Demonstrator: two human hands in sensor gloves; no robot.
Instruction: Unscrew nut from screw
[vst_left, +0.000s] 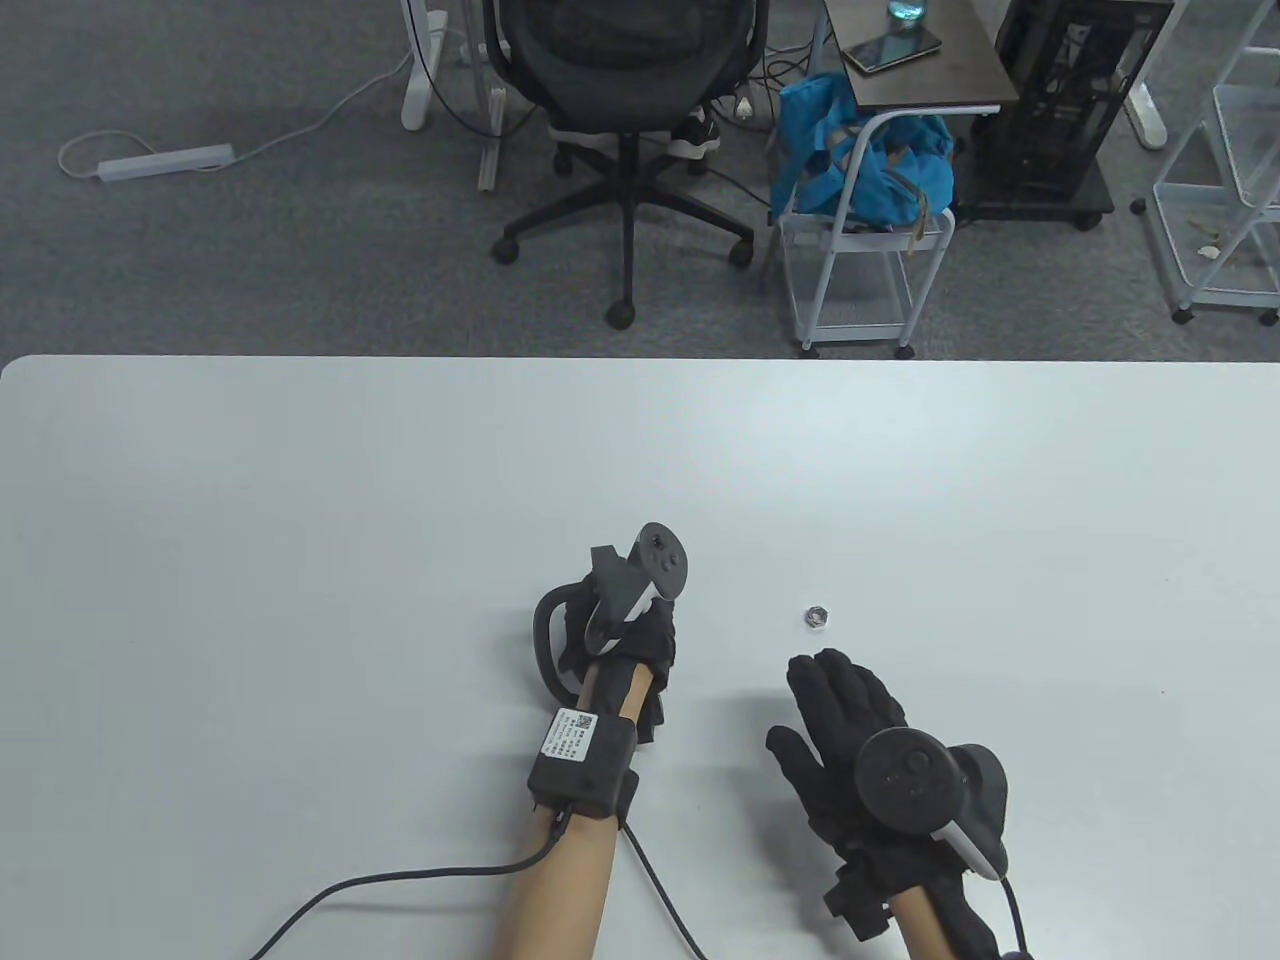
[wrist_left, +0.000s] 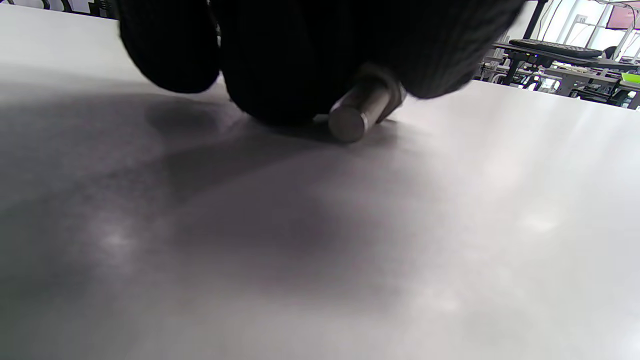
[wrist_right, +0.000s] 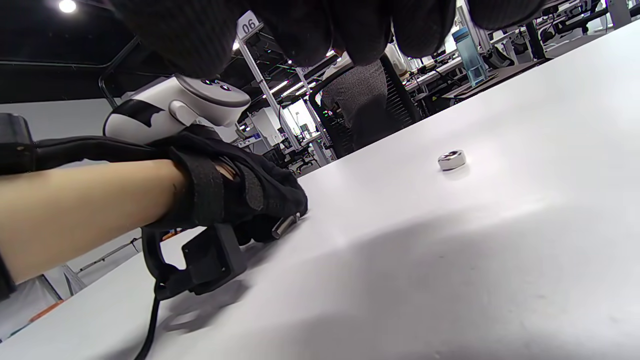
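A small silver hex nut (vst_left: 818, 616) lies alone on the white table (vst_left: 300, 520); it also shows in the right wrist view (wrist_right: 452, 160). My left hand (vst_left: 625, 645) holds the metal screw (wrist_left: 361, 109) low at the table; its shaft end pokes out of the gloved fingers (wrist_left: 280, 60), also seen in the right wrist view (wrist_right: 285, 225). The screw is hidden in the table view. My right hand (vst_left: 845, 705) is flat and empty, fingers spread, just short of the nut, not touching it.
A cable (vst_left: 400, 885) runs from my left wrist across the table's near edge. Beyond the far edge stand an office chair (vst_left: 625, 120), a white cart with a blue bag (vst_left: 860, 170) and a side table.
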